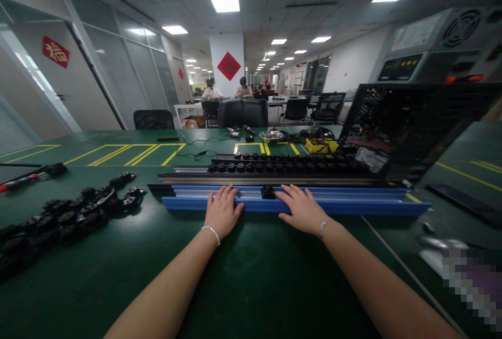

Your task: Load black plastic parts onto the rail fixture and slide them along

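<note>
A long blue rail [353, 207] lies across the green table in front of me. My left hand [223, 212] rests on its left part, fingers spread over the channel and thumb at the front edge. On the right, my right hand [301, 208] lies on the rail with its fingers apart, the index fingertip close to a small black block [267, 192] that sits in the channel. Whether that finger touches the block is hard to tell. Behind the blue rail are dark rails [251, 179] and rows of black round-topped parts [251, 168].
Black parts [90, 213] are heaped at the left beside a red-handled tool [18, 183]. An open computer case [411, 130] stands at the right, near a yellow tray [321, 146], a metal bowl [271, 136] and a phone [466, 203]. Two people sit at a far table.
</note>
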The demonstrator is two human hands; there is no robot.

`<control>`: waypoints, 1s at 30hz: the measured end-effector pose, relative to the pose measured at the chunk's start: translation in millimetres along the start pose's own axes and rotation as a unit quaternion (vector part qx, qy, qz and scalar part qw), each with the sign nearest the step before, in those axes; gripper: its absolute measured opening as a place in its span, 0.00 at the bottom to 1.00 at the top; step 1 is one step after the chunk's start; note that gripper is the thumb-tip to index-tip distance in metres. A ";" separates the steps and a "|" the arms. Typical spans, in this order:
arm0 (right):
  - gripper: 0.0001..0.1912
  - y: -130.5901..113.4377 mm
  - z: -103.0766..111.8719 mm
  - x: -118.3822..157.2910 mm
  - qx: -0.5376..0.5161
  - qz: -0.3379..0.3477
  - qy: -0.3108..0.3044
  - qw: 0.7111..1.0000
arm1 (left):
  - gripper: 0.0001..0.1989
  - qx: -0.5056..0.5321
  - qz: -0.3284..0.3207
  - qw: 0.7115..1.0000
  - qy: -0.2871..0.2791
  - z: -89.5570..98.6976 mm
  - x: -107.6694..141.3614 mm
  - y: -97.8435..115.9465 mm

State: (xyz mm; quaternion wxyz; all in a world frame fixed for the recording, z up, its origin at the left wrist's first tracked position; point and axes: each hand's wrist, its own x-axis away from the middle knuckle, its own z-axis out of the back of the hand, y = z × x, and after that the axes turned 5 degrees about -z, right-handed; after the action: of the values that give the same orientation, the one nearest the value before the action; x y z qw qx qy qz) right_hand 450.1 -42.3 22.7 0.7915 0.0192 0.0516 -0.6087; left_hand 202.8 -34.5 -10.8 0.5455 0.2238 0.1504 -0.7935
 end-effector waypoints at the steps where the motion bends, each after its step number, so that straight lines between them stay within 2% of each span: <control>1: 0.32 -0.4 0.4 -0.9 0.002 -0.001 -0.005 1.000 | 0.22 0.001 0.000 1.000 0.001 0.0 0.0 0.0; 6: 0.33 -6.9 -0.7 -3.6 0.000 -0.010 -0.010 1.000 | 0.23 0.002 0.002 1.000 0.002 0.9 -0.4 0.4; 19: 0.26 -22.8 -18.7 -1.2 0.004 -0.012 0.100 0.995 | 0.27 -0.002 0.010 0.999 -0.031 10.0 -0.7 6.5; 30: 0.26 -34.9 -22.8 -3.7 0.003 -0.009 0.110 0.994 | 0.30 -0.002 -0.045 0.997 -0.065 14.9 2.0 21.6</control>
State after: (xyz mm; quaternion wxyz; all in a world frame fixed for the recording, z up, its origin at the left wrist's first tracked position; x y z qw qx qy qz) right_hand 414.1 -45.6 1.6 0.7753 0.0879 0.1365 -0.6104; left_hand 219.5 -51.1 1.1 0.5179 0.1636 0.1260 -0.8301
